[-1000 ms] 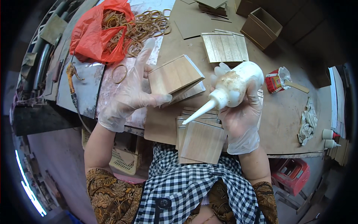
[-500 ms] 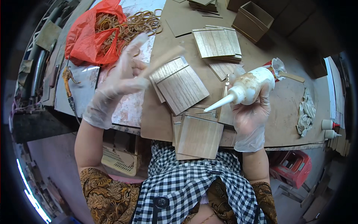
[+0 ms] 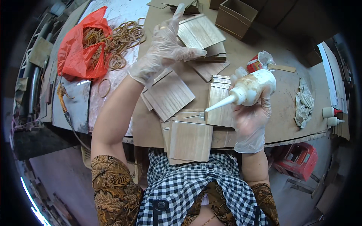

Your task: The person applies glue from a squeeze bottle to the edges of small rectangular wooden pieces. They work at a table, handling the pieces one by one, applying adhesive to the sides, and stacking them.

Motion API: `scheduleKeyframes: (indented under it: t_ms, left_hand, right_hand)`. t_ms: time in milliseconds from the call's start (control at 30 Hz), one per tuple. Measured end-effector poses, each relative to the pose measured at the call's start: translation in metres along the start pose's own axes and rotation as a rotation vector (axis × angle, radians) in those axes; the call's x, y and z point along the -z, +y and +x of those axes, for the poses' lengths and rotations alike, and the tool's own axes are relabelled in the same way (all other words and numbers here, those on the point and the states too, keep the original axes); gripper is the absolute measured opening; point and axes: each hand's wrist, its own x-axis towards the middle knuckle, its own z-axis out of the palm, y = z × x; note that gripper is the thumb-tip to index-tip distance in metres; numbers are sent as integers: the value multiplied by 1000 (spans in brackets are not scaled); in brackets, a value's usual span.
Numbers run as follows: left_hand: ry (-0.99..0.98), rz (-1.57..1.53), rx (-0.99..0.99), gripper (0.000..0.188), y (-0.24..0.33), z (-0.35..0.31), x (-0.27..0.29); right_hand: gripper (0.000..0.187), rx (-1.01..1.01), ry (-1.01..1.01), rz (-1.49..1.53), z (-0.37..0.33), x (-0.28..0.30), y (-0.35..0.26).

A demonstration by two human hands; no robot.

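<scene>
My right hand point(image 3: 250, 116), in a clear glove, grips a white glue bottle point(image 3: 254, 87) with brown stains. Its long nozzle points left and slightly down, over a wooden panel point(image 3: 218, 103). My left hand point(image 3: 166, 47), gloved too, reaches across to a stack of grooved wooden panels point(image 3: 215, 57). Thumb and forefinger are spread wide at the near-left side of the stack's top panel point(image 3: 201, 31), which lies askew; whether they bear on it I cannot tell. Nearer me are another grooved panel point(image 3: 169, 96) and a plain panel point(image 3: 190, 141) at the table edge.
An orange-red bag point(image 3: 85, 49) spills rubber bands point(image 3: 126, 37) at left, near an orange-handled tool with a cord point(image 3: 64, 96). An open box point(image 3: 236, 17) stands at the back. On the right are a red tin point(image 3: 255, 64), a crumpled cloth point(image 3: 304, 105) and small bottles point(image 3: 330, 112).
My left hand has swung right and away from me, from beside the bag to the panel stack. The stack's top panel now sits askew. My right hand still holds the glue bottle.
</scene>
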Motion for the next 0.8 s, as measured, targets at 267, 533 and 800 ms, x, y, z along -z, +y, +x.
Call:
scheduleKeyframes:
  t_ms: [267, 533, 800]
  left_hand:
    - [24, 269, -142, 109, 3, -70, 26]
    - [-244, 317, 211, 126, 21, -134, 26]
    - [-291, 422, 133, 119, 17, -146, 40]
  right_hand:
    - [76, 79, -13, -86, 1, 4, -14]
    - [63, 7, 44, -11, 10, 10, 9]
    - [57, 80, 83, -310, 15, -9, 23]
